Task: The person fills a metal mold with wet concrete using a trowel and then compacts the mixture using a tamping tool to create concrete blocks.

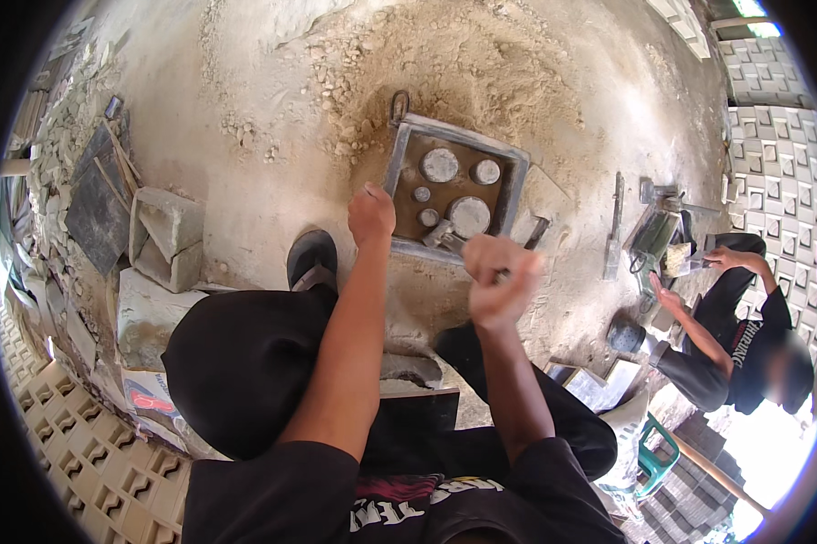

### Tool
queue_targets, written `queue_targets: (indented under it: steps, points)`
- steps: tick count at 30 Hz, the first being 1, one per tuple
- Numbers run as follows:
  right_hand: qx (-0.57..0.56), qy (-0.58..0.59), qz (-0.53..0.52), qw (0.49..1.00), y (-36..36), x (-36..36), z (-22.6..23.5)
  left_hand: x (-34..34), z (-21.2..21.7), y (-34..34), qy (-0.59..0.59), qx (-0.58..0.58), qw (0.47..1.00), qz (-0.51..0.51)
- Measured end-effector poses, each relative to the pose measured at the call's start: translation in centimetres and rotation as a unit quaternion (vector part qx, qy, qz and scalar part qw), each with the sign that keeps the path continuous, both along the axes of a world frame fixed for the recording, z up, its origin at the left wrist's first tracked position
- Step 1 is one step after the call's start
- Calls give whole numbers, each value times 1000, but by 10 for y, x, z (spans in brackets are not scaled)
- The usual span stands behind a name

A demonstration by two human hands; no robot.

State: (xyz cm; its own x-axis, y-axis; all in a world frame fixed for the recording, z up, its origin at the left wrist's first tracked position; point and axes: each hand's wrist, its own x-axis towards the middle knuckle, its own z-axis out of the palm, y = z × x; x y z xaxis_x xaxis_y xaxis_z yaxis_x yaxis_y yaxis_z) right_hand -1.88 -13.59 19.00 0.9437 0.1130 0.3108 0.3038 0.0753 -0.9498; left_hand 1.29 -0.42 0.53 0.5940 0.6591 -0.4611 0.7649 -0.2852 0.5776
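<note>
A square metal mould (399, 159) lies in the sand in front of me, with several round grey pegs (440, 165) standing on its brown floor. My left hand (372, 216) is closed at the mould's near left corner, on its rim. My right hand (499, 276) is a fist around a small metal tool (443, 236). The tool's tip reaches into the mould's near side. My knees, in black trousers, and one dark sandal (311, 258) sit just below the mould.
Rough concrete blocks (164, 236) and slabs lie at the left. Stacks of patterned cast blocks stand at the right (780, 172) and lower left (82, 444). A seated person in black (744, 335) works at the right, near a long metal bar (615, 227) and a green stool (653, 458).
</note>
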Motion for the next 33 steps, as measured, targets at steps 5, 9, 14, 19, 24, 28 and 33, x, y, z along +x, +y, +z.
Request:
queue_targets:
  steps: [5, 9, 14, 19, 24, 28, 33]
  points:
    - [24, -67, -144, 987, 23, 3, 12, 0, -3, 2, -6, 11, 999, 29]
    - [-85, -90, -105, 987, 29, 12, -2, 2, -6, 1, -10, 13, 1000, -5]
    - [-13, 16, -66, 998, 33, 12, 9, 1, 1, 1, -28, 12, 999, 14]
    - [-132, -76, -102, 983, 44, 7, -10, 4, 5, 0, -12, 3, 1000, 21]
    - [-67, -163, -36, 984, 44, 4, -7, 0, -4, 6, -6, 2, 1000, 20]
    - [-124, -75, -52, 988, 43, 24, -14, 3, 5, -1, -3, -17, 1000, 23]
    - [-76, -121, -72, 987, 49, 29, -21, -2, 7, 3, -27, -31, 999, 10]
